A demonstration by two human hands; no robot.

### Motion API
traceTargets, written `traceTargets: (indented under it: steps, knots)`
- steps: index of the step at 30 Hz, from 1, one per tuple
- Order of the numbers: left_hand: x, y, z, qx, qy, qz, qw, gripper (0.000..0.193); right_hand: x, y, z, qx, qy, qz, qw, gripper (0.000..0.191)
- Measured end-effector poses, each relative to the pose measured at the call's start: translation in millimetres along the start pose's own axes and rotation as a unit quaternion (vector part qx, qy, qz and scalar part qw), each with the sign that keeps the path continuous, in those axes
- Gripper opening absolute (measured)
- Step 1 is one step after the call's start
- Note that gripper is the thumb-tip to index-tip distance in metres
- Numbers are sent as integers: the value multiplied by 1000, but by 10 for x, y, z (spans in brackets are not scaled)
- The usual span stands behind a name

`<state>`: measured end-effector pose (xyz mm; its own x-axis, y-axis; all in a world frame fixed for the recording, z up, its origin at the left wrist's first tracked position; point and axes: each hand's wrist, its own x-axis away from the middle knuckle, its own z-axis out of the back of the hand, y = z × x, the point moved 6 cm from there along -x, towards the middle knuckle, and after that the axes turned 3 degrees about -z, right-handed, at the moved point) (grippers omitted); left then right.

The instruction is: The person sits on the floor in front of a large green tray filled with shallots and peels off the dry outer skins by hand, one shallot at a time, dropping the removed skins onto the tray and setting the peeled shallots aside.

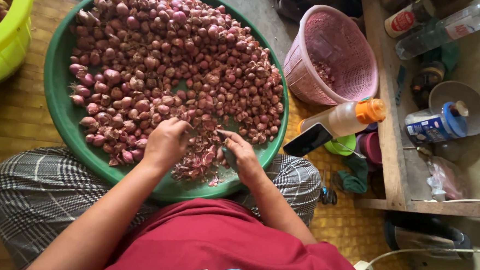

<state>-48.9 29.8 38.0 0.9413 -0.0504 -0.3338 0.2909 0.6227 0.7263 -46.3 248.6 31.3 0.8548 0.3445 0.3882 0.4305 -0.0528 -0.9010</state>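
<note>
Two hands at the near rim of a green tray (57,90) heaped with shallots (176,61), centre of frame.

Left hand (166,141): fingers curled shut over a shallot at the lower edge of the heap, the bulb itself mostly hidden. Right hand (240,154): fist closed on a dark knife handle (229,156), thumb toward the left hand; blade hidden. Shallots: small, red-purple, some peeled and glossy at the tray's left side, most in dry skin. Peels (200,159): loose pink pile between the hands. Pink basket (331,53), upper right, tilted beside the tray. Yellow-green tub (2,46), upper left.
</note>
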Motion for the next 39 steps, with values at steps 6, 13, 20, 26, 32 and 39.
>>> traceTargets:
  steps: [6, 13, 20, 26, 32, 39]
  knots:
    - [-185, 82, -389, -205, -86, -147, 964, 9, -18, 172, -22, 20, -12, -24, 999, 32]
    - [-156, -124, -174, -33, -43, -17, 998, 22, -38, 211, 70, 0, -13, -21, 1000, 27]
    - [-38, -166, -217, 75, -44, 17, 996, 6, -134, 319, 43, 29, -9, -18, 999, 28]
    - [-2, 32, -417, -5, -69, -67, 995, 9, -69, 202, -78, 136, 11, 13, 991, 34]
    - [174, -200, -596, 340, -144, 291, 882, 22, 132, -105, -384, 263, 44, 254, 930, 43]
    - [321, -143, -662, 528, -159, 340, 762, 30, 198, -243, -449, 322, 93, 313, 889, 34]
